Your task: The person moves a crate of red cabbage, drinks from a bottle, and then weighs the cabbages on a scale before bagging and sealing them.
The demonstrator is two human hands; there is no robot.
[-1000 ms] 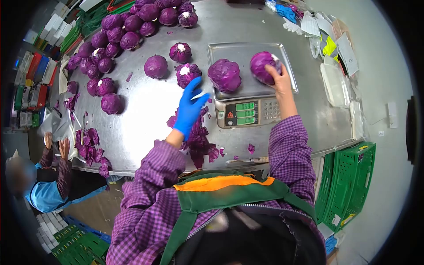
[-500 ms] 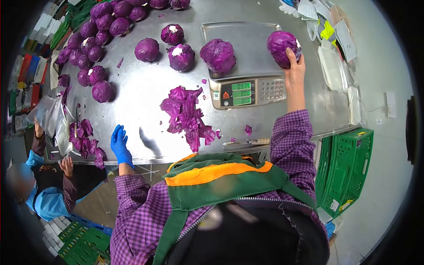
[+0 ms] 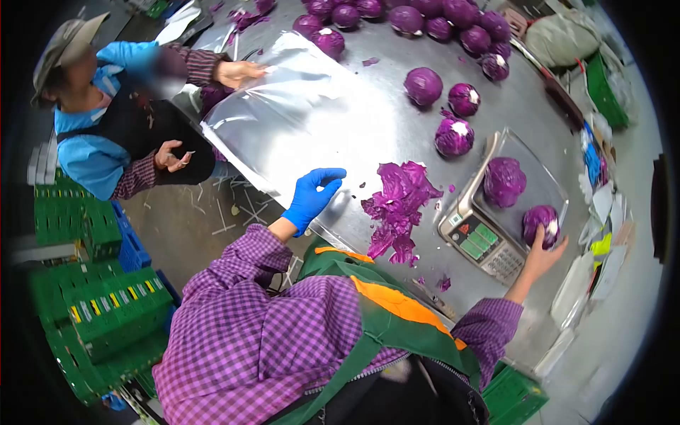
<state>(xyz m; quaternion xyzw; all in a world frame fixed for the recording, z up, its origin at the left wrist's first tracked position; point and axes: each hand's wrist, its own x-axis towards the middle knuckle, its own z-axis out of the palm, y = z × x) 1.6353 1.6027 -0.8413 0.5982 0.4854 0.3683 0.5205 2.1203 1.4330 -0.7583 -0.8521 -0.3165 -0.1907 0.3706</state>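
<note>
My bare right hand [image 3: 544,253] has its fingers against a red cabbage [image 3: 540,225] at the near right corner of the scale tray [image 3: 536,159]. Another cabbage [image 3: 504,182] rests on the same tray. The scale's green display [image 3: 479,241] faces me. My left hand [image 3: 314,200], in a blue glove, is over the table's near edge, fingers curved and apart, holding nothing. To its right lies a heap of loose purple leaves [image 3: 400,202]. Two trimmed cabbages [image 3: 454,136] [image 3: 464,100] and a whole one [image 3: 423,86] sit between the heap and the far pile.
At the left a co-worker [image 3: 92,134] has one hand by a clear plastic bag [image 3: 283,106] on the table. More cabbages [image 3: 439,28] are piled at the far side. Green crates [image 3: 106,304] stand at lower left, with bags and papers [image 3: 602,244] at right.
The view has turned left, bringing the co-worker and the bag further in. My right hand and its cabbage have come down to the tray's corner. My left hand is raised, its fingers bent.
</note>
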